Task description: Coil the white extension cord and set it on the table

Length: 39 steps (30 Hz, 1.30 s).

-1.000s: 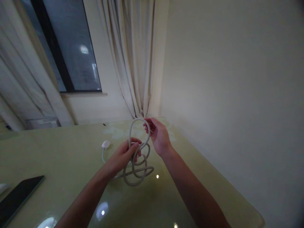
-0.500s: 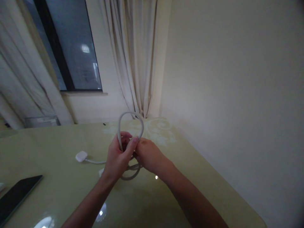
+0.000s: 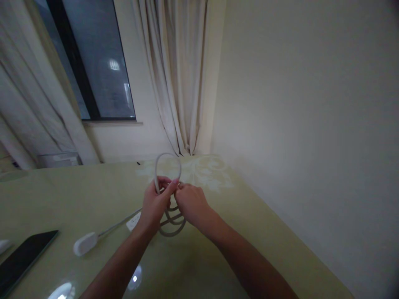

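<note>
A grey-white power cord (image 3: 180, 166) is gathered in loops above the table. My left hand (image 3: 156, 203) is closed around it, thumb pressing across the strands, with one loop standing up above the fingers. Against those fingertips, my right hand (image 3: 191, 203) is closed on the cord too, though its fingertips are hidden. More loops hang below both hands. From behind my left wrist the cord runs left to a white plug (image 3: 85, 243) on the table. A white power strip (image 3: 134, 222) with dark slots shows partly behind my left forearm.
A dark tablet (image 3: 26, 259) lies at the table's left, near a white object (image 3: 4, 246) cut by the frame. A small black bit (image 3: 138, 163) sits near the far edge. The table (image 3: 249, 245) runs along a wall on the right; curtains (image 3: 179, 74) hang behind.
The white plug has slid left and toward me, and its stretch of cord is longer. The upper loop has narrowed, and more of the power strip shows. My right hand has shifted slightly left.
</note>
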Each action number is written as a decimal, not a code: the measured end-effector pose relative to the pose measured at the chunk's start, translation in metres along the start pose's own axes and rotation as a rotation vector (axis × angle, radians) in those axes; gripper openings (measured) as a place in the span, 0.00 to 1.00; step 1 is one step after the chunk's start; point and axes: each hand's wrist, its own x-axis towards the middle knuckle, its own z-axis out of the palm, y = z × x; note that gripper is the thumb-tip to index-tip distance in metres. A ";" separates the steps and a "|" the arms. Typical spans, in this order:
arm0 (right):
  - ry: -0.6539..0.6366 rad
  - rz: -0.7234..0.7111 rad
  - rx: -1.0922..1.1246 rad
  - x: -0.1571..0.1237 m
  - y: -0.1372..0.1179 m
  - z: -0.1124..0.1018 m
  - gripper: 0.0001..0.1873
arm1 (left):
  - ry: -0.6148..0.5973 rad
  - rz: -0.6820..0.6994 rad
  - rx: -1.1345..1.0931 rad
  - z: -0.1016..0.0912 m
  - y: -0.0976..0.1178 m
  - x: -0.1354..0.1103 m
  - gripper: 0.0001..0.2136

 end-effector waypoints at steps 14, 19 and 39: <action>0.267 0.079 1.533 0.003 0.020 -0.020 0.22 | 0.376 0.058 0.012 -0.056 -0.025 0.055 0.26; 0.046 0.153 1.907 0.000 0.024 -0.034 0.17 | 0.349 0.064 0.055 -0.055 -0.042 0.057 0.24; 0.565 0.112 1.950 -0.001 0.028 -0.039 0.22 | 0.239 -0.058 -0.059 -0.057 -0.030 0.057 0.27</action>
